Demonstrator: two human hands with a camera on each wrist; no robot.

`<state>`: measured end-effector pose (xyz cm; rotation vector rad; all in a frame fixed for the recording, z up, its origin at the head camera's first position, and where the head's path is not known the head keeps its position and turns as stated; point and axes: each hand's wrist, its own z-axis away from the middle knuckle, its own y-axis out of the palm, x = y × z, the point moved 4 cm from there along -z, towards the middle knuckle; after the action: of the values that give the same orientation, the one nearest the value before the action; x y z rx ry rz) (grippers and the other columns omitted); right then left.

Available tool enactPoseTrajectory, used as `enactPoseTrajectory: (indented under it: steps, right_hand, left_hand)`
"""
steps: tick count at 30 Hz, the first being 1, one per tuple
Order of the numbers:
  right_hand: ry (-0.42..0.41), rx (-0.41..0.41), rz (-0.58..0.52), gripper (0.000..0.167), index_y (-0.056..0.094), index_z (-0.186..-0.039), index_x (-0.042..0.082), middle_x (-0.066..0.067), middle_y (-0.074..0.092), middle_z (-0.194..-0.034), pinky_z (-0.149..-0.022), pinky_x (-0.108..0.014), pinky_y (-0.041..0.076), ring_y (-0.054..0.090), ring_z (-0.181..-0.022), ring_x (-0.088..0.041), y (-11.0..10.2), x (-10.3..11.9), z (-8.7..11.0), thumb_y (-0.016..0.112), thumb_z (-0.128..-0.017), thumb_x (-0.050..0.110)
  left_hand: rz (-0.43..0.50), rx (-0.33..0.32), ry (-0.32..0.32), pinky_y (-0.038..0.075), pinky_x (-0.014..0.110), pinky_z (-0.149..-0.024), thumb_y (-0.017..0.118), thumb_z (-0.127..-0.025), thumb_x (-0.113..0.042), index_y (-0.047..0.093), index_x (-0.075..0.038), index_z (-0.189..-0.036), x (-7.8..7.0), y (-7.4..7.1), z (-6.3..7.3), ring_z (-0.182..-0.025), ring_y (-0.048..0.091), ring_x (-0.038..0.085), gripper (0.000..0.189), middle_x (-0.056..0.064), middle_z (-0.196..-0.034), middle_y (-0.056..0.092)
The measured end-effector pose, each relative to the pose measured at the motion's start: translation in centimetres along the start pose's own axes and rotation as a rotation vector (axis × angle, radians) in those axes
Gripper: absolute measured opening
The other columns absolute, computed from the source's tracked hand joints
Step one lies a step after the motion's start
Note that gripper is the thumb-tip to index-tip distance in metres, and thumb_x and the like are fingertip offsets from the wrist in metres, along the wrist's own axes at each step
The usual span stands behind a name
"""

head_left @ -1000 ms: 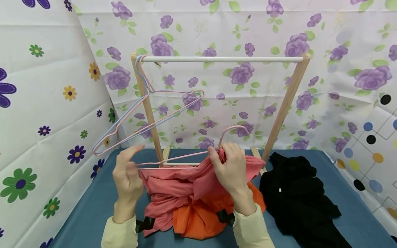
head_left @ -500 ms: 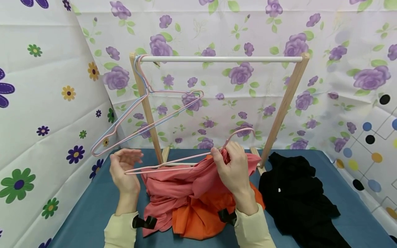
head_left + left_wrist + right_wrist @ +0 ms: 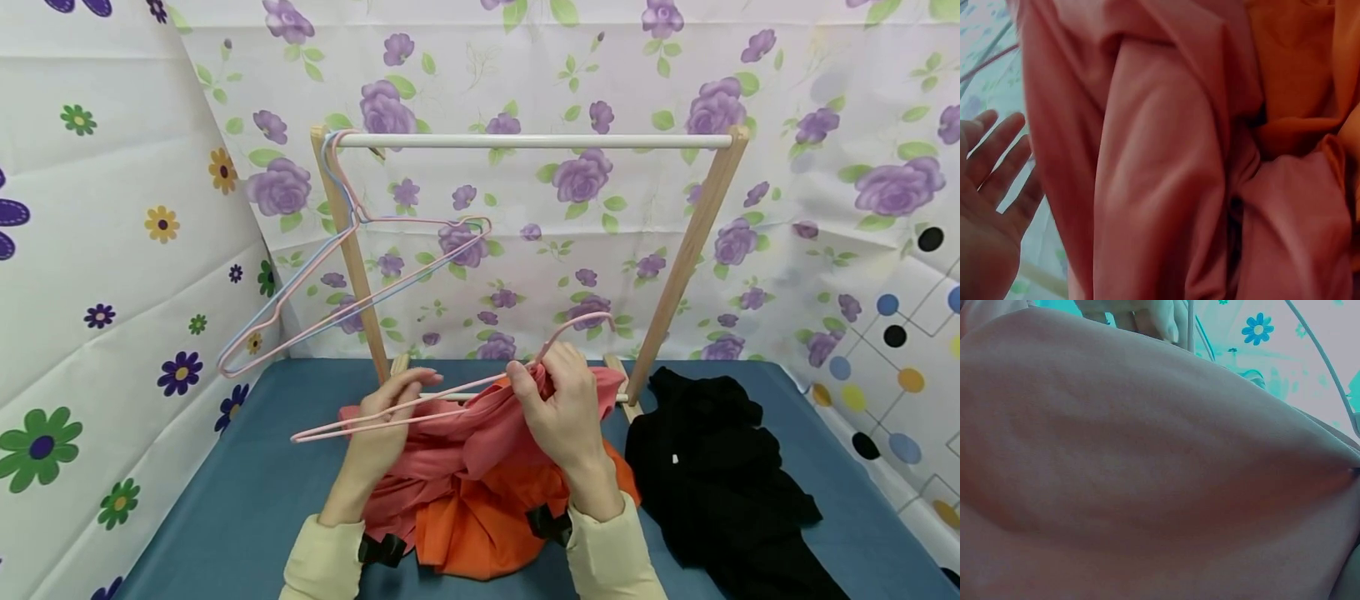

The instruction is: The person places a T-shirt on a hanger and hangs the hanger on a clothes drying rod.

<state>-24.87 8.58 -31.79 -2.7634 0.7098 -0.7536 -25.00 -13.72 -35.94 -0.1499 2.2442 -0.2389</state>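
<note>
In the head view, my right hand (image 3: 562, 408) grips a bunched coral garment (image 3: 487, 442) together with the neck of a pink clothes hanger (image 3: 589, 315). The hook rises above that hand, and the hanger's bare arm sticks out to the left. My left hand (image 3: 386, 429) lies behind this bare arm, fingers pointing right toward the garment's edge. Those fingers (image 3: 1000, 150) look spread and straight beside the coral cloth in the left wrist view. The other end of the hanger is hidden by cloth. Coral fabric (image 3: 1116, 425) fills most of the right wrist view.
A rack with a white bar (image 3: 525, 142) and wooden posts (image 3: 686, 254) stands behind. One pink and one blue hanger (image 3: 423, 220) hang at its left end. An orange garment (image 3: 480, 533) lies below the coral one, a black garment (image 3: 712, 475) to the right on the blue surface (image 3: 225, 500).
My left hand has moved from the hanger's outer left end rightward to the garment's edge. The hanger's bare end has swung left and lower; its hook leans further right. The right hand keeps its grip.
</note>
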Motion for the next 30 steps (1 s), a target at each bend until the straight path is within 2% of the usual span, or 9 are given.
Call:
enactPoseTrajectory:
  steps: [2, 3, 6, 9, 16, 20, 23, 27, 30]
  right_hand:
    - [-0.009, 0.004, -0.003, 0.043, 0.050, -0.070, 0.017, 0.006, 0.038, -0.064, -0.065, -0.035, 0.029, 0.038, -0.065, -0.012, 0.0, 0.0, 0.0, 0.051, -0.098, 0.049]
    - [-0.014, 0.006, 0.000, 0.044, 0.050, -0.070, 0.017, 0.006, 0.038, -0.064, -0.065, -0.035, 0.029, 0.039, -0.065, -0.012, 0.0, 0.1, 0.0, 0.050, -0.098, 0.050]
    - [-0.022, 0.012, -0.001, 0.045, 0.049, -0.070, 0.017, 0.006, 0.038, -0.065, -0.065, -0.035, 0.029, 0.039, -0.065, -0.013, 0.0, 0.2, 0.0, 0.049, -0.098, 0.052]
    - [-0.019, 0.014, 0.001, 0.045, 0.049, -0.070, 0.017, 0.006, 0.037, -0.065, -0.064, -0.034, 0.029, 0.038, -0.065, -0.013, -0.1, 0.2, -0.1, 0.049, -0.098, 0.051]
    - [-0.010, -0.002, -0.007, 0.042, 0.049, -0.070, 0.016, 0.005, 0.037, -0.065, -0.063, -0.033, 0.029, 0.037, -0.064, -0.012, -0.2, -0.1, 0.0, 0.051, -0.099, 0.047]
    - [0.002, -0.016, -0.011, 0.040, 0.049, -0.070, 0.016, 0.005, 0.037, -0.065, -0.062, -0.033, 0.029, 0.037, -0.063, -0.012, -0.5, -0.2, 0.0, 0.052, -0.099, 0.044]
    - [0.015, -0.048, 0.014, 0.041, 0.048, -0.068, 0.016, 0.005, 0.037, -0.064, -0.061, -0.032, 0.029, 0.037, -0.061, -0.012, -0.7, -0.3, 0.0, 0.054, -0.098, 0.043]
    - [0.025, -0.106, 0.040, 0.042, 0.045, -0.064, 0.015, 0.004, 0.036, -0.062, -0.058, -0.031, 0.029, 0.036, -0.057, -0.012, -1.2, -0.4, 0.1, 0.058, -0.096, 0.039]
    - [0.036, -0.119, 0.035, 0.041, 0.045, -0.062, 0.015, 0.003, 0.037, -0.061, -0.056, -0.030, 0.028, 0.037, -0.056, -0.012, -1.4, -0.5, 0.0, 0.061, -0.095, 0.036]
  left_hand:
    - [-0.022, 0.064, -0.005, 0.051, 0.023, -0.076, 0.048, -0.100, 0.004, 0.062, 0.002, -0.123, 0.2, 0.8, 0.1, -0.089, 0.065, 0.019, 0.027, 0.015, -0.118, 0.065]
    - [-0.027, 0.095, 0.007, 0.052, 0.027, -0.082, 0.050, -0.100, 0.003, 0.062, 0.000, -0.125, 0.5, 1.2, 0.2, -0.099, 0.065, 0.023, 0.028, 0.013, -0.120, 0.064]
    - [-0.035, 0.190, 0.072, 0.049, 0.030, -0.092, 0.054, -0.098, 0.004, 0.063, -0.002, -0.127, 1.1, 2.2, 0.5, -0.111, 0.061, 0.027, 0.032, 0.010, -0.126, 0.062]
    - [-0.049, 0.263, 0.119, 0.046, 0.029, -0.096, 0.056, -0.097, 0.001, 0.065, -0.007, -0.126, 1.8, 2.8, 0.9, -0.117, 0.057, 0.022, 0.032, 0.008, -0.128, 0.062]
    - [-0.136, 0.354, 0.134, 0.047, 0.029, -0.090, 0.057, -0.098, -0.007, 0.069, -0.018, -0.117, 2.2, 2.2, 0.9, -0.106, 0.057, 0.015, 0.025, -0.003, -0.116, 0.066]
    - [-0.231, 0.378, 0.096, 0.044, 0.031, -0.083, 0.060, -0.098, -0.017, 0.070, -0.025, -0.112, 2.4, 1.1, 0.6, -0.098, 0.053, 0.010, 0.019, -0.014, -0.107, 0.065]
    - [-0.351, 0.376, 0.111, 0.041, 0.035, -0.085, 0.065, -0.095, -0.021, 0.071, -0.026, -0.103, 2.8, 0.2, 0.5, -0.096, 0.050, 0.009, 0.011, -0.018, -0.097, 0.063]
    - [-0.514, 0.320, 0.172, 0.037, 0.039, -0.090, 0.075, -0.086, -0.023, 0.075, -0.023, -0.095, 2.9, -0.9, 0.2, -0.097, 0.051, 0.012, 0.009, -0.016, -0.091, 0.065]
    - [-0.594, 0.257, 0.174, 0.036, 0.044, -0.091, 0.081, -0.080, -0.024, 0.077, -0.022, -0.094, 2.8, -1.8, 0.1, -0.100, 0.051, 0.017, 0.015, -0.011, -0.090, 0.068]
